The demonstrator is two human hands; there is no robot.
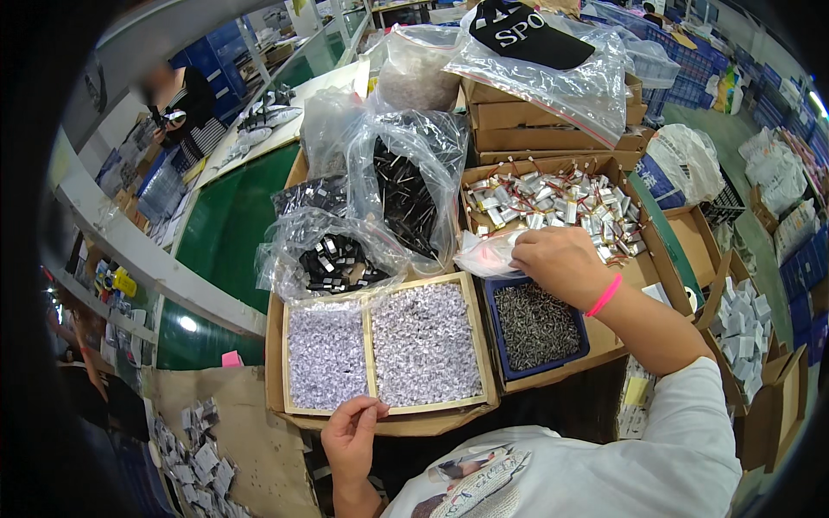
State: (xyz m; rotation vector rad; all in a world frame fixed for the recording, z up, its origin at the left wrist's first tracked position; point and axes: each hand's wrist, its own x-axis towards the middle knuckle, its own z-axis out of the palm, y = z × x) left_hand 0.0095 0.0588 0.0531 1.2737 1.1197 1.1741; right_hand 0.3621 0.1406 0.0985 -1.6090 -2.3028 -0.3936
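Note:
My left hand [352, 432] is closed in a pinch at the front edge of a two-part wooden tray [370, 341]. Whatever its fingertips hold is too small to name. Small whitish pieces fill both compartments of the tray. Farther right, my right hand [560, 266] reaches across a blue bin [584, 345] of small dark metal parts. Its fingers are curled together at the mouth of a small clear plastic bag [486, 257] with pale pinkish contents. The fingertips are partly hidden there. Just beyond lies a cardboard box [635, 274] of small silver batteries [553, 200] with red wires.
Open plastic bags of black parts [337, 263] and thin black pieces [401, 194] stand behind the tray. A black cap [531, 34] tops stacked cartons. White boxes fill a carton [743, 337] at right; more lie at lower left. Another person [177, 108] stands far left.

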